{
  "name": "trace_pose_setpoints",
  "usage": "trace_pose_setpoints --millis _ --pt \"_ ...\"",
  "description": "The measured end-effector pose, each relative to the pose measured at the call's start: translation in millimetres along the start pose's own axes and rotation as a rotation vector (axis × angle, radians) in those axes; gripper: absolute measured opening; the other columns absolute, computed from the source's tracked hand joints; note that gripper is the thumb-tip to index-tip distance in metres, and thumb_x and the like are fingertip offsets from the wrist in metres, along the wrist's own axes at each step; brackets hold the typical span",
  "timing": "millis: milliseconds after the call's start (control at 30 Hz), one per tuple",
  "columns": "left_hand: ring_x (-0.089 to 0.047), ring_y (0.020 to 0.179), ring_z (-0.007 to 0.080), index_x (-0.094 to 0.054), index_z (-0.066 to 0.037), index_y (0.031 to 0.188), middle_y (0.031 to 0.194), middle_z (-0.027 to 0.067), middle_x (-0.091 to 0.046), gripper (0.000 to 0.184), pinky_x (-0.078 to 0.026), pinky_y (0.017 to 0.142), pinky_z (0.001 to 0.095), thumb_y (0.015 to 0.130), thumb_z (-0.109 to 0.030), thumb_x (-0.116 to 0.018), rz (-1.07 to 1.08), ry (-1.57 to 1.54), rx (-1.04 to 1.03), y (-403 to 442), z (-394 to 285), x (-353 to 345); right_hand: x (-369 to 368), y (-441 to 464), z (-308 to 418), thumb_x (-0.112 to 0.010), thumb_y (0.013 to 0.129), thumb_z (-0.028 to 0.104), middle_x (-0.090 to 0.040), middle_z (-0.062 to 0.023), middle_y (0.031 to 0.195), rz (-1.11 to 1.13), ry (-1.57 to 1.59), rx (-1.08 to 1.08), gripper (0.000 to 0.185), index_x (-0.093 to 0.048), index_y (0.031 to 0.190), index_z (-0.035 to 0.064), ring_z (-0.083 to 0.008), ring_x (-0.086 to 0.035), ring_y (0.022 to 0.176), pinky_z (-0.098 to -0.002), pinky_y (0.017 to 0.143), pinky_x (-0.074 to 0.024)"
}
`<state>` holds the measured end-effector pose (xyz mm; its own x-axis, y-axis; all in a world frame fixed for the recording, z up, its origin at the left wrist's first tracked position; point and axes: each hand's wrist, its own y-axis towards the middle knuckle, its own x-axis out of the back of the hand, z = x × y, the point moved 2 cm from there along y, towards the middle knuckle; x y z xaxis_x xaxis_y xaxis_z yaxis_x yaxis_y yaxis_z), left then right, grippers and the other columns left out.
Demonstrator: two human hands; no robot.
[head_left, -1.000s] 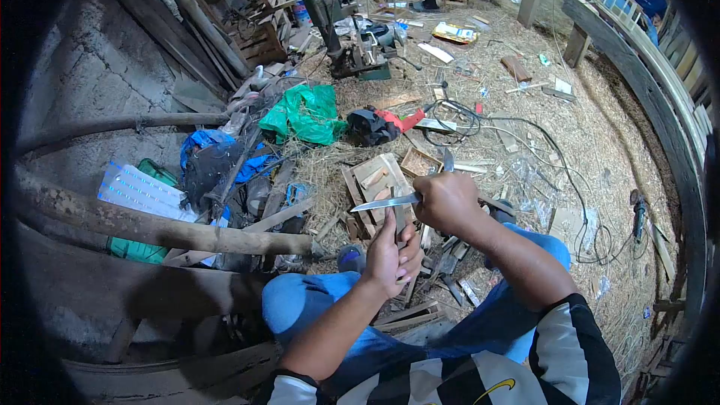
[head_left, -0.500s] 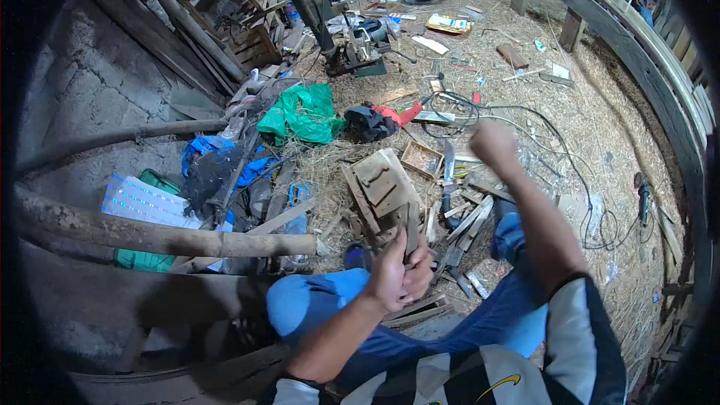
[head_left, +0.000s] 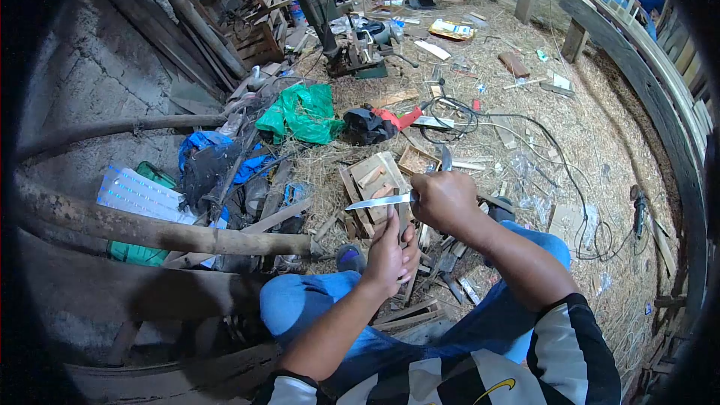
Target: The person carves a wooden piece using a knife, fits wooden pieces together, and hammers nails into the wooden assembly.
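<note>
The right hand [head_left: 445, 201] grips a knife [head_left: 379, 201], blade extending left, above the left hand [head_left: 388, 261], which is wrapped around a narrow strip [head_left: 403, 217]; beyond both lies green plastic [head_left: 304, 114].

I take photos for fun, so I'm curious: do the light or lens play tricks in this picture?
In the head view, black rounds off the corners; in that same view the long wooden beam at right looks bowed, probably lens distortion; there too, the knife blade in the right hand shines pale, and a dark rounded shadow falls across the wooden board at lower left.
</note>
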<state>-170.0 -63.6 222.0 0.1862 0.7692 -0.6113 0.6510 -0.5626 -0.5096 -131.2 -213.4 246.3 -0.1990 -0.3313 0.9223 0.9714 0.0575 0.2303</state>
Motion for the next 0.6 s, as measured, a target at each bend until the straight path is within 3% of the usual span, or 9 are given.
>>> trace_pose_setpoints --millis 500,600 --pt "-0.026 0.032 0.0077 -0.043 -0.017 0.081 0.049 -0.0044 -0.03 0.053 -0.021 0.027 0.023 0.101 -0.064 -0.032 -0.04 -0.081 0.106 -1 12 5 -32 13 -29 -0.063 0.075 0.021 -0.069 -0.0177 0.074 0.164 -0.066 -0.057 0.014 -0.068 0.076 0.0079 -0.0361 -0.07 0.07 -0.0488 0.06 -0.055" --pt "-0.028 0.032 0.0109 -0.043 -0.015 0.08 0.049 -0.0034 -0.031 0.057 -0.026 0.029 0.0279 0.101 -0.064 -0.026 0.375 0.021 -0.061 -32 7 1 -32 29 -153 -0.06 0.081 0.021 -0.069 -0.0219 0.075 -0.07 -0.054 -0.41 0.019 -0.071 0.075 0.0056 -0.0391 -0.069 0.07 -0.0507 0.06 -0.0538"
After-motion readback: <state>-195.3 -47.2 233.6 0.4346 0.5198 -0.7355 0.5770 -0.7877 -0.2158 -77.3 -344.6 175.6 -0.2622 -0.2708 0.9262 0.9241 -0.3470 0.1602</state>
